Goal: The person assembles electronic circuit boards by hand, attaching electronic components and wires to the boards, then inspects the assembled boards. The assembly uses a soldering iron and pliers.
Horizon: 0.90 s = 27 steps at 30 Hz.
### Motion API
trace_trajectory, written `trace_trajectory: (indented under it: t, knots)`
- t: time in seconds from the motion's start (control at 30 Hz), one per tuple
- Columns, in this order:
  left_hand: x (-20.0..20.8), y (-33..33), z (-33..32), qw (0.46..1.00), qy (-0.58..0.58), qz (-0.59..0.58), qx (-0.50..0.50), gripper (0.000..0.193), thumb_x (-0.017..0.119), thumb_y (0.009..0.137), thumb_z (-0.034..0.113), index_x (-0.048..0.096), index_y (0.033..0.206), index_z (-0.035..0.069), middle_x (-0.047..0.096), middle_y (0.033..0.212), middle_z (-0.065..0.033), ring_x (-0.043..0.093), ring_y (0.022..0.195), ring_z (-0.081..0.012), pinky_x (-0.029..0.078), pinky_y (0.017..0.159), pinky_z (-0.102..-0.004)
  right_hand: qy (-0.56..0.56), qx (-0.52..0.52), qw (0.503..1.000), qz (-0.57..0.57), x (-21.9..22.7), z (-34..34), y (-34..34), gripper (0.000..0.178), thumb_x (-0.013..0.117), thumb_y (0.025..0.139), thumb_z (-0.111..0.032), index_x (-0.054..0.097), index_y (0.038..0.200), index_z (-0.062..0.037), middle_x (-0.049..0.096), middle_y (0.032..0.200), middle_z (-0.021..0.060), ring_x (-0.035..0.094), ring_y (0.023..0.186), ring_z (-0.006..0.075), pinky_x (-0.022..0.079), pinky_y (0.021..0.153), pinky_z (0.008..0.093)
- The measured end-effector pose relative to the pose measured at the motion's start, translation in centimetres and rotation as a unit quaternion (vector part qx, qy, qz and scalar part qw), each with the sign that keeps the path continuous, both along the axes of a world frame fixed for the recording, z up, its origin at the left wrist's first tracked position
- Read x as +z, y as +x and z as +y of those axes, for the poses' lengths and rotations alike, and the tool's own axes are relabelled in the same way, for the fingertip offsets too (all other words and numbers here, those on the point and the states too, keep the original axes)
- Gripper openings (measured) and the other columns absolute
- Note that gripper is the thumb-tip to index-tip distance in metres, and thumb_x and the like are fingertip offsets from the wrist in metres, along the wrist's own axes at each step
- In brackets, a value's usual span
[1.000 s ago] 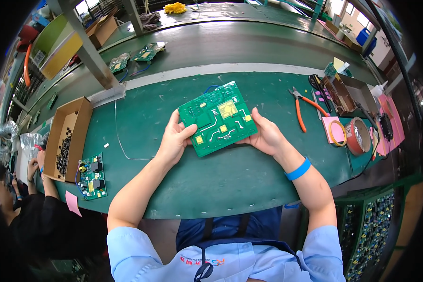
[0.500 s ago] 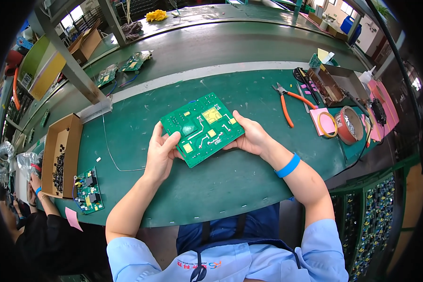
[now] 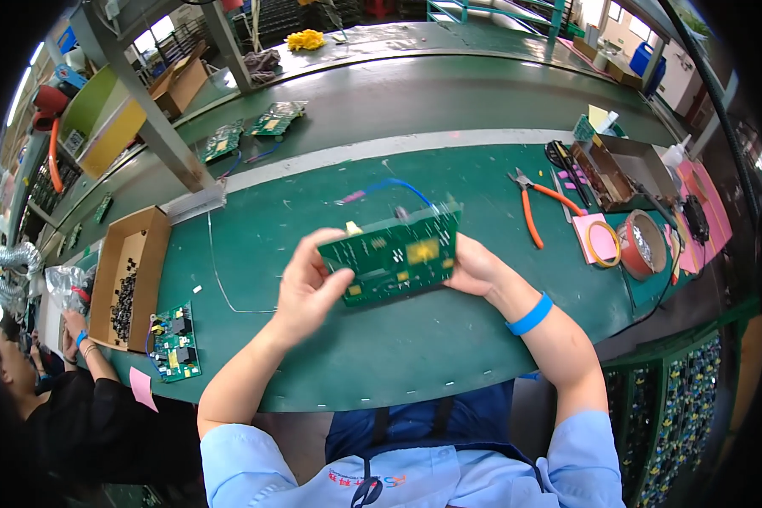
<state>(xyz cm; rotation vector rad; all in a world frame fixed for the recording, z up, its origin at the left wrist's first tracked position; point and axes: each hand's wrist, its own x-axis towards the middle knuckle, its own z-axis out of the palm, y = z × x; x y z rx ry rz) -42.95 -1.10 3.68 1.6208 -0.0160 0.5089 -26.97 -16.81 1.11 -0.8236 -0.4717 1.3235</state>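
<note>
Between both hands I hold a green circuit board, tilted up so that its solder side with yellow patches faces me. It is slightly blurred. A blue wire with a pinkish end sticks out behind its top edge. My left hand grips the left end, thumb on the near face and fingers behind. My right hand closes around the right end, its fingers partly hidden by the board. Beneath is the green work mat.
Left on the bench are a cardboard box of small black parts and another circuit board. Orange-handled cutters, a tape roll and a tray stand right. More boards lie at the back. A co-worker's arm reaches in from the left.
The board has tipped more upright and moved slightly right, and its blue wire now shows above the top edge. Both hands keep their hold. The whole view has shifted a little.
</note>
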Motion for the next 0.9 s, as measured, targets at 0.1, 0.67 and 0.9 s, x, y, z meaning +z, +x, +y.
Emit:
trace_trajectory:
  t: [0.1,0.67,0.9]
  knots:
    - [-0.7,-1.6,-0.3,0.962,0.264,-0.06,0.036,0.041,0.054,0.065,-0.006,0.042,0.104,0.003,0.052,0.095,-0.0118,0.054,0.085,-0.0224,0.045,0.069,-0.0279,0.068,0.065,0.991,-0.096,-0.8,0.2,0.4,0.029,0.05,0.077,-0.01,0.045,0.104,-0.0012,0.05,0.104,0.0095,0.049,0.093,0.0161,0.04,0.081,0.0294]
    - [2.0,5.7,8.5,0.927,0.343,0.152,-0.004,0.024,0.053,0.069,0.009,0.052,0.091,0.0,0.057,0.077,-0.0092,0.055,0.068,-0.0161,0.044,0.062,-0.0273,0.021,0.146,0.906,-0.398,-0.4,-0.3,-1.2,0.031,0.056,0.068,-0.007,0.05,0.097,0.0013,0.053,0.094,0.0087,0.049,0.09,0.0149,0.038,0.081,0.0271]
    - [-4.5,18.1,22.7,0.779,0.329,0.304,0.439,0.045,0.055,0.066,0.043,0.057,0.089,0.004,0.056,0.092,-0.0142,0.052,0.089,-0.0249,0.04,0.075,-0.0356,0.046,0.147,0.875,-0.458,-1.0,0.4,-0.9,0.034,0.06,0.068,-0.009,0.05,0.099,-0.0015,0.053,0.096,0.0088,0.051,0.088,0.0163,0.04,0.078,0.0272]
